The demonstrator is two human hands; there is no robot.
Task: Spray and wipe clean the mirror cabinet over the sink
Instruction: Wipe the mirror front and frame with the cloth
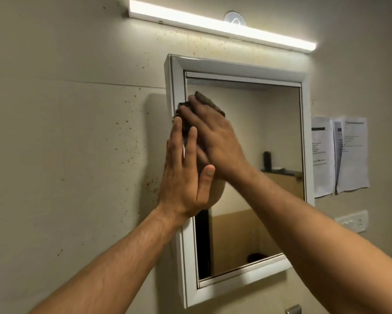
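Your right hand (213, 137) lies flat, fingers straight and slightly spread, pressing a dark cloth (210, 103) against the glass of the mirror cabinet (235, 67). The cloth shows just beyond your fingertips. Your left hand (186, 177) sits just below and left of the right, fingers straight, palm facing the cabinet's left frame, its fingertips at the cloth's lower edge. Above both hands glows a light bar (213, 26). Well right of your right hand hang papers (340, 155).

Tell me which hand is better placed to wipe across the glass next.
Right, likely: the right hand presses the cloth flat on the mirror, upper left; the left hand rests by the frame.
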